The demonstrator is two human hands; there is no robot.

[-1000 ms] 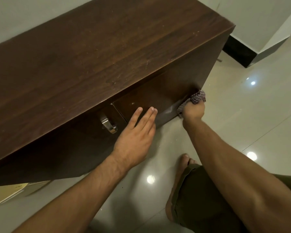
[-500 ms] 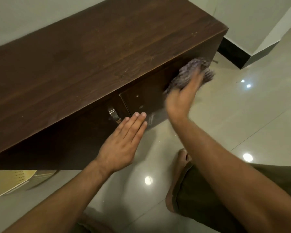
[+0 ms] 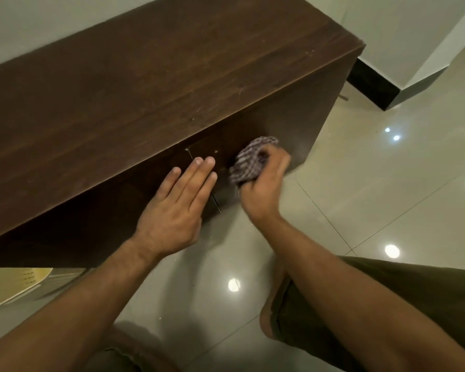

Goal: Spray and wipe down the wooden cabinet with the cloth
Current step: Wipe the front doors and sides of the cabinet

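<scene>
Head view: Half a second before, the right hand (image 3: 263,183) had been up near the cabinet's right front corner with the cloth (image 3: 251,162) smeared by motion; now it had come down and inward, and the cloth sat bunched against the front panel, just at 3 o'clock of the left hand (image 3: 177,208). The left hand had shifted up slightly, and the metal handle visible earlier was now hidden behind it. The camera had also tilted, so more of the floor (image 3: 387,183) showed at 3 o'clock.

The right hand was curled tight around the cloth, its fingers (image 3: 279,159) wrapped over the fabric and pressing it to the wood. The left hand lay open and flat, fingers together and extended, resting against the cabinet front across the thin seam between two door panels.

The cloth was a small checked rag, purplish-grey and white, crumpled into a wad; part of it hung below the fist. It was slightly blurred.

The wooden cabinet (image 3: 159,103) was dark brown with visible grain, running from 9 o'clock to 1 o'clock, its top scattered with pale specks and faint scratches. The front face was in shadow. Glossy pale tiles reflected ceiling lights. A yellowish object (image 3: 14,285) lay on the floor at 8 o'clock, partly under the cabinet. The person's knee in olive shorts (image 3: 387,304) showed at 4 o'clock.
</scene>
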